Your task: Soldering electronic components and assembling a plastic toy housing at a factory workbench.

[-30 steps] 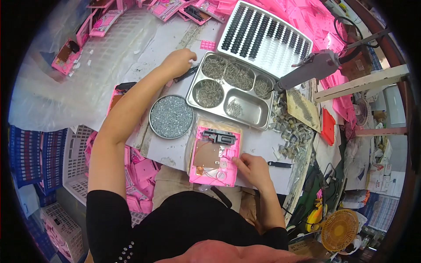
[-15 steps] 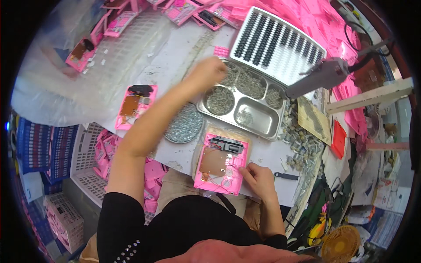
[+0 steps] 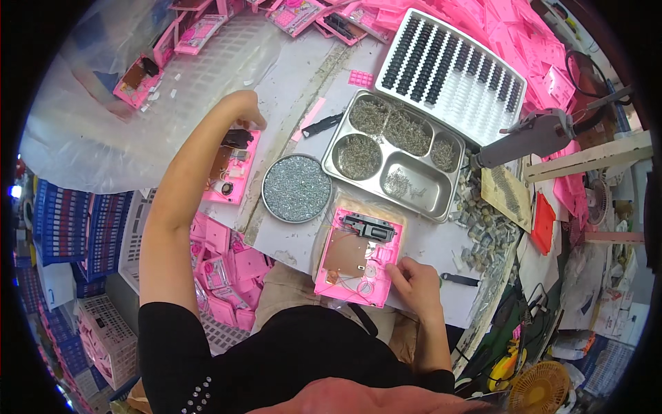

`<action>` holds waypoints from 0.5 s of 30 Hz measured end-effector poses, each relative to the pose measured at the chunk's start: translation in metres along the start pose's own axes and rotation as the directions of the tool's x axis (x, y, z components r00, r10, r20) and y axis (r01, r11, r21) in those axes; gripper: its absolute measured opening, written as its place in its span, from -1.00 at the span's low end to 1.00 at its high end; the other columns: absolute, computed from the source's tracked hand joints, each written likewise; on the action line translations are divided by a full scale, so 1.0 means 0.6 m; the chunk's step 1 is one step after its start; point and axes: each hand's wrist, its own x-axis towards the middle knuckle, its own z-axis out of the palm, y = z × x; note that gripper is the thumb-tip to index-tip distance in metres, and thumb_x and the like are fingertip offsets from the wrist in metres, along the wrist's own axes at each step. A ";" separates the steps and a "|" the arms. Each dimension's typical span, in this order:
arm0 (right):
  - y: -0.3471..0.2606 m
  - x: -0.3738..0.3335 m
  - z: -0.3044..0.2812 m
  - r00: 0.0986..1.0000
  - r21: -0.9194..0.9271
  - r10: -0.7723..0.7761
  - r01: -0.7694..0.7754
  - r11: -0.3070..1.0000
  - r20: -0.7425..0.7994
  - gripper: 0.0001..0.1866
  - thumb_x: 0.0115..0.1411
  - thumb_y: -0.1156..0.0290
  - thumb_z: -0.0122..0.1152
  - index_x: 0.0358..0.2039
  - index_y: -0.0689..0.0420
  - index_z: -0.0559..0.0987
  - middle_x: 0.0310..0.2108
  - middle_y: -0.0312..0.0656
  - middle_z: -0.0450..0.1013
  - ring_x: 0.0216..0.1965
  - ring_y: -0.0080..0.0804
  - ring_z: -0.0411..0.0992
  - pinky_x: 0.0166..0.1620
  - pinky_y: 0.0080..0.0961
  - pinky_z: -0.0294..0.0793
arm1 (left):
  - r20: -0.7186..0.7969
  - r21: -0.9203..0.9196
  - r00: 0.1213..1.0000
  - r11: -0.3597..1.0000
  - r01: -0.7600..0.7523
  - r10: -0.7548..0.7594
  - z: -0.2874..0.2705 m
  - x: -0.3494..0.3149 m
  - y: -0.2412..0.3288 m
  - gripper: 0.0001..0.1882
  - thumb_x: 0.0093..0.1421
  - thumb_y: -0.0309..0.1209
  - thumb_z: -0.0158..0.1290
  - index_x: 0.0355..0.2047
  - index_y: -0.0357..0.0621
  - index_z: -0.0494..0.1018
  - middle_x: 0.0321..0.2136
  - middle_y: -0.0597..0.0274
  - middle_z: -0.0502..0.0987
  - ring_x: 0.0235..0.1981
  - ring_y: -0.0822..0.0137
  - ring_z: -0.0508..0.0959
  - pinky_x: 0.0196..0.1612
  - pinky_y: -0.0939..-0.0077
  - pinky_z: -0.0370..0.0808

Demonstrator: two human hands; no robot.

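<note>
The front pink casing (image 3: 378,257) is lying open at the near edge of the worktop (image 3: 431,241), with a black mechanism (image 3: 370,228) sitting across its 12 o'clock end and a brown board (image 3: 346,254) showing toward 9 o'clock. The right hand (image 3: 418,284) is resting at the casing's 4 o'clock edge, its fingers touching the rim; whether they are grasping it, I cannot tell. Just beyond that hand, toward 3 o'clock, a dark flat strip (image 3: 460,279) is lying.

Counting from the front casing, a second pink casing (image 3: 243,174) is lying at 10 o'clock, partly hidden by the left forearm (image 3: 183,179). The left hand (image 3: 243,107) is bending over its 1 o'clock corner; its fingers are mostly hidden, so I cannot tell whether they are grasping or released. Between 10 and 11 o'clock, a round dish (image 3: 296,221) is holding small grey metal pieces (image 3: 296,188). A steel tray (image 3: 431,190) just past 12 o'clock is holding thin metal bits (image 3: 357,156) in its compartments. At 1 o'clock a white tray (image 3: 476,90) is carrying rows of black parts (image 3: 420,58), and a grey tool (image 3: 534,134) is jutting in from 2 o'clock.
</note>
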 end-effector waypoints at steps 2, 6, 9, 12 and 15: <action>-0.002 0.003 0.000 1.000 0.020 -0.004 0.004 1.000 -0.003 -0.58 0.29 -0.01 0.30 -0.49 0.10 0.60 -0.64 -0.12 0.52 -0.56 -0.03 0.54 -0.44 -0.17 0.46 | -0.067 0.059 0.994 0.995 -0.081 0.085 0.015 0.010 0.002 -0.76 -0.19 -0.34 0.35 -0.51 -0.22 0.66 -0.58 0.02 0.67 -0.54 0.19 0.68 -0.40 0.27 0.61; 0.006 -0.003 0.002 0.999 0.024 -0.002 0.003 1.000 -0.045 -0.57 0.29 -0.02 0.29 -0.49 0.08 0.60 -0.63 -0.12 0.52 -0.55 -0.01 0.54 -0.43 -0.16 0.47 | -0.222 0.028 0.958 0.983 -0.181 0.183 0.035 -0.008 0.027 -0.73 -0.16 -0.43 0.26 -0.39 -0.26 0.67 -0.36 -0.23 0.68 -0.28 -0.13 0.71 -0.17 0.07 0.62; 0.004 -0.004 -0.002 1.000 0.046 -0.020 0.021 0.999 -0.020 -0.58 0.29 -0.01 0.30 -0.48 0.09 0.60 -0.63 -0.14 0.53 -0.56 -0.05 0.54 -0.44 -0.18 0.47 | -0.425 -0.166 0.866 0.918 -0.361 0.264 0.031 -0.014 0.006 -0.71 -0.01 -0.46 0.18 -0.22 -0.22 0.60 -0.46 0.03 0.62 -0.41 0.20 0.62 -0.32 0.28 0.52; 0.004 -0.008 -0.011 0.995 0.127 0.000 0.013 0.992 -0.103 -0.59 0.30 0.02 0.30 -0.46 0.12 0.61 -0.67 -0.17 0.48 -0.60 -0.20 0.53 -0.46 -0.27 0.46 | -0.488 -0.463 0.772 0.628 -0.625 0.408 0.017 -0.131 0.103 -0.72 0.18 -0.50 0.14 -0.08 -0.23 0.57 -0.44 0.29 0.59 -0.41 0.48 0.55 -0.37 0.48 0.48; -0.014 0.013 -0.020 0.968 0.302 -0.058 0.133 0.944 -0.245 -0.62 0.37 0.09 0.24 -0.39 0.18 0.62 -0.64 -0.23 0.49 -0.60 -0.40 0.50 -0.48 -0.40 0.45 | -0.433 -0.704 0.670 0.237 -0.669 0.603 0.075 -0.266 0.249 -0.82 0.30 -0.51 0.20 -0.09 -0.25 0.57 -0.24 0.32 0.61 -0.25 0.55 0.58 -0.21 0.58 0.59</action>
